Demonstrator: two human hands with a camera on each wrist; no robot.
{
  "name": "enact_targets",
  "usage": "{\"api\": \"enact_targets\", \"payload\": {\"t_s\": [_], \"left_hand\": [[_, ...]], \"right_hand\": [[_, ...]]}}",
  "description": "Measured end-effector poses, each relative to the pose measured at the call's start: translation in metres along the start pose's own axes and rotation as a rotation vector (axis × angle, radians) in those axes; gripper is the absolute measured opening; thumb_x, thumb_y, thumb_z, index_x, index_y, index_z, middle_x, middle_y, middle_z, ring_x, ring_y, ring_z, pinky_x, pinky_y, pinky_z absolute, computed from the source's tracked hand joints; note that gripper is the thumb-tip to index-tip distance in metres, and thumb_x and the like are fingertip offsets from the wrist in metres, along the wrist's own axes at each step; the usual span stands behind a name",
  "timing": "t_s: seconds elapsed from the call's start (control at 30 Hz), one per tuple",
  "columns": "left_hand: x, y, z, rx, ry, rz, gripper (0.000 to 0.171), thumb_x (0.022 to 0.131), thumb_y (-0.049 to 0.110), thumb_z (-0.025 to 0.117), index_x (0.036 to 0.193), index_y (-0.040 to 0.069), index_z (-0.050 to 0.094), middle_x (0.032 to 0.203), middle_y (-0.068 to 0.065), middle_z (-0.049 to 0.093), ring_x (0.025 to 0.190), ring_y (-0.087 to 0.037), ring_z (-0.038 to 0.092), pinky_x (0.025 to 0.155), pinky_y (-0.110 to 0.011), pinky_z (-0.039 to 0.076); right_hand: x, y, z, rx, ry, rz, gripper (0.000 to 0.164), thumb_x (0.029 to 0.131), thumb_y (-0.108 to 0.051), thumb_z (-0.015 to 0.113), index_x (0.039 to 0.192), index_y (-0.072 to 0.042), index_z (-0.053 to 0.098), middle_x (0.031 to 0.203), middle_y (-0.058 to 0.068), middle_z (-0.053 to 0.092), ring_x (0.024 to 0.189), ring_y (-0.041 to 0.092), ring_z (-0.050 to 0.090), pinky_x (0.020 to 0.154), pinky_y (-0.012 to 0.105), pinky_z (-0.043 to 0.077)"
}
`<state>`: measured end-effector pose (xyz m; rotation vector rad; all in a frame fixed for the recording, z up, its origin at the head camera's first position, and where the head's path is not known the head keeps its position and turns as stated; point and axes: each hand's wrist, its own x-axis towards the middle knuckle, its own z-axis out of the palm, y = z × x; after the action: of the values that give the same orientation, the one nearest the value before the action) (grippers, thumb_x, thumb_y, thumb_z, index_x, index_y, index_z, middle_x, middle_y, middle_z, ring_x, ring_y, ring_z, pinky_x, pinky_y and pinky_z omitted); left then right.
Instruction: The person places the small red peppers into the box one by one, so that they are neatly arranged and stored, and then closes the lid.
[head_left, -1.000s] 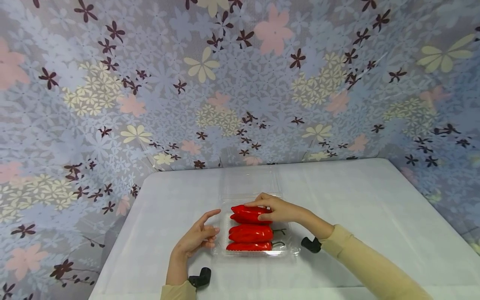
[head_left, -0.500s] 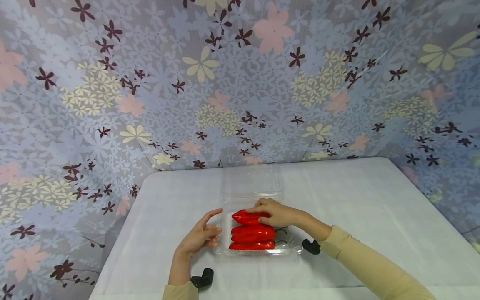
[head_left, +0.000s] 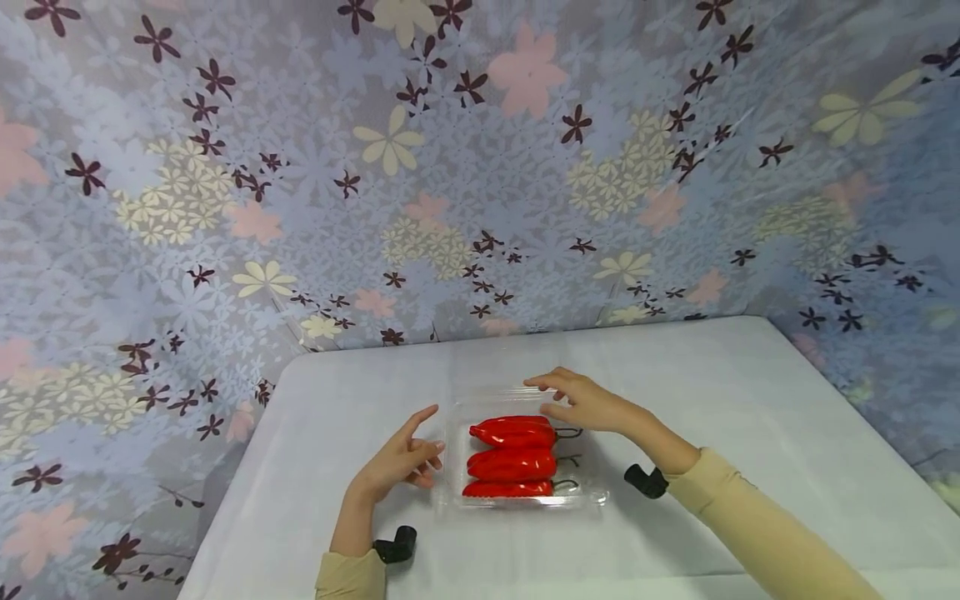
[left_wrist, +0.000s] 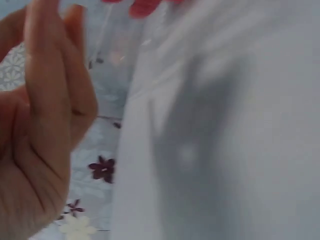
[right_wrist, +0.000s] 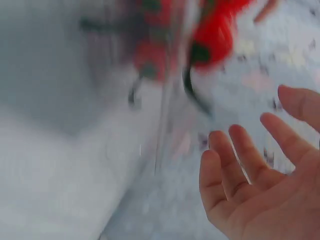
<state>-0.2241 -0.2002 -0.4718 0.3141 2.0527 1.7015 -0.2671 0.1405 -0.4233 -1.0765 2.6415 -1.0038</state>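
Note:
Several shiny red peppers with green stems lie crosswise in a clear plastic box on the table. In the head view I see a rear pepper (head_left: 513, 432), a middle pepper (head_left: 512, 464) and a front pepper (head_left: 507, 489). The box's front rim (head_left: 517, 502) faces me, and its see-through lid (head_left: 491, 395) lies folded back, hard to make out. My right hand (head_left: 592, 403) hovers at the box's back right with loosely spread fingers, holding nothing. Beside the box's left wall, my left hand (head_left: 396, 461) has its index finger extended; whether it touches the plastic I cannot tell.
A white cloth covers the table (head_left: 712, 392). Flowered fabric (head_left: 480, 167) rises behind the table and down its sides. Black wrist-worn devices (head_left: 397, 545) sit at both wrists. The left wrist view is blurred near the peppers.
My right hand has let go of the rear pepper and moved up and to the right. That pepper now lies in the box with its stem showing. My left hand has barely moved.

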Motion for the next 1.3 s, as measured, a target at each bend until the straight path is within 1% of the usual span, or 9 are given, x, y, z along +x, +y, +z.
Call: {"api": "enact_targets", "payload": {"t_s": [0.1, 0.2, 0.33, 0.43, 0.53, 0.73, 1.03, 1.13, 1.3], "left_hand": [[0.001, 0.013, -0.013, 0.092, 0.001, -0.013, 0.069, 0.095, 0.023, 0.058, 0.15, 0.009, 0.018, 0.088, -0.019, 0.062, 0.061, -0.016, 0.054, 0.059, -0.03, 0.055], [0.01, 0.021, -0.022, 0.125, 0.009, -0.021, 0.068, 0.096, 0.022, 0.057, 0.149, 0.004, 0.018, 0.101, -0.025, 0.058, 0.071, -0.025, 0.059, 0.064, -0.033, 0.056], [0.03, 0.023, -0.026, 0.074, 0.072, -0.017, 0.063, 0.097, 0.013, 0.054, 0.148, 0.001, 0.02, 0.117, -0.029, 0.047, 0.094, -0.039, 0.058, 0.073, -0.038, 0.056], [0.041, 0.019, -0.025, 0.019, 0.115, -0.009, 0.059, 0.097, 0.009, 0.051, 0.147, -0.001, 0.022, 0.124, -0.031, 0.041, 0.105, -0.044, 0.053, 0.079, -0.039, 0.055], [0.048, 0.016, -0.021, -0.018, 0.094, -0.01, 0.058, 0.097, 0.009, 0.049, 0.146, -0.005, 0.022, 0.126, -0.032, 0.038, 0.108, -0.044, 0.051, 0.082, -0.04, 0.053], [0.055, 0.004, -0.014, -0.058, 0.028, -0.046, 0.057, 0.095, 0.008, 0.051, 0.144, -0.006, 0.026, 0.124, -0.028, 0.043, 0.094, -0.025, 0.054, 0.081, -0.036, 0.054], [0.056, -0.001, -0.011, -0.075, 0.021, -0.043, 0.058, 0.094, 0.009, 0.053, 0.146, 0.0, 0.029, 0.12, -0.025, 0.044, 0.085, -0.018, 0.052, 0.074, -0.03, 0.053], [0.057, -0.002, -0.01, -0.125, 0.035, -0.042, 0.061, 0.093, 0.007, 0.053, 0.147, 0.003, 0.026, 0.119, -0.024, 0.043, 0.081, -0.015, 0.051, 0.068, -0.024, 0.052], [0.059, -0.009, -0.008, -0.274, 0.064, -0.047, 0.063, 0.092, 0.002, 0.048, 0.149, 0.008, 0.023, 0.111, -0.016, 0.046, 0.071, -0.008, 0.051, 0.06, -0.017, 0.05]], "right_hand": [[-0.009, 0.012, -0.018, 0.041, 0.088, 0.063, 0.05, 0.092, -0.018, 0.062, 0.137, -0.003, 0.045, 0.113, 0.018, 0.053, 0.091, 0.028, 0.058, 0.076, 0.043, 0.052], [-0.021, 0.026, -0.029, 0.156, 0.099, 0.212, 0.061, 0.093, -0.021, 0.062, 0.143, -0.001, 0.033, 0.116, 0.024, 0.05, 0.089, 0.033, 0.06, 0.071, 0.041, 0.054], [-0.033, 0.044, -0.026, 0.363, 0.05, 0.407, 0.074, 0.095, -0.025, 0.059, 0.148, 0.002, 0.016, 0.122, 0.028, 0.044, 0.09, 0.037, 0.06, 0.07, 0.04, 0.056], [-0.037, 0.054, -0.015, 0.508, 0.027, 0.472, 0.075, 0.095, -0.022, 0.058, 0.147, 0.005, 0.012, 0.122, 0.029, 0.042, 0.089, 0.036, 0.06, 0.07, 0.04, 0.056], [-0.037, 0.06, -0.007, 0.617, 0.031, 0.488, 0.071, 0.096, -0.017, 0.056, 0.146, 0.007, 0.013, 0.119, 0.028, 0.041, 0.083, 0.031, 0.062, 0.067, 0.039, 0.056], [-0.034, 0.07, -0.001, 0.752, 0.006, 0.452, 0.063, 0.096, -0.008, 0.052, 0.145, 0.01, 0.016, 0.108, 0.029, 0.044, 0.07, 0.018, 0.059, 0.062, 0.029, 0.054], [-0.032, 0.078, 0.006, 0.89, -0.028, 0.436, 0.062, 0.096, -0.005, 0.046, 0.147, 0.006, 0.012, 0.112, 0.028, 0.048, 0.075, 0.016, 0.059, 0.068, 0.028, 0.055], [-0.032, 0.078, 0.005, 0.913, -0.019, 0.424, 0.063, 0.096, -0.004, 0.046, 0.147, 0.005, 0.011, 0.108, 0.026, 0.049, 0.073, 0.015, 0.059, 0.066, 0.027, 0.054], [-0.03, 0.077, 0.006, 0.937, 0.004, 0.413, 0.064, 0.095, -0.003, 0.048, 0.148, 0.003, 0.012, 0.104, 0.023, 0.05, 0.07, 0.015, 0.059, 0.064, 0.025, 0.054]]}}
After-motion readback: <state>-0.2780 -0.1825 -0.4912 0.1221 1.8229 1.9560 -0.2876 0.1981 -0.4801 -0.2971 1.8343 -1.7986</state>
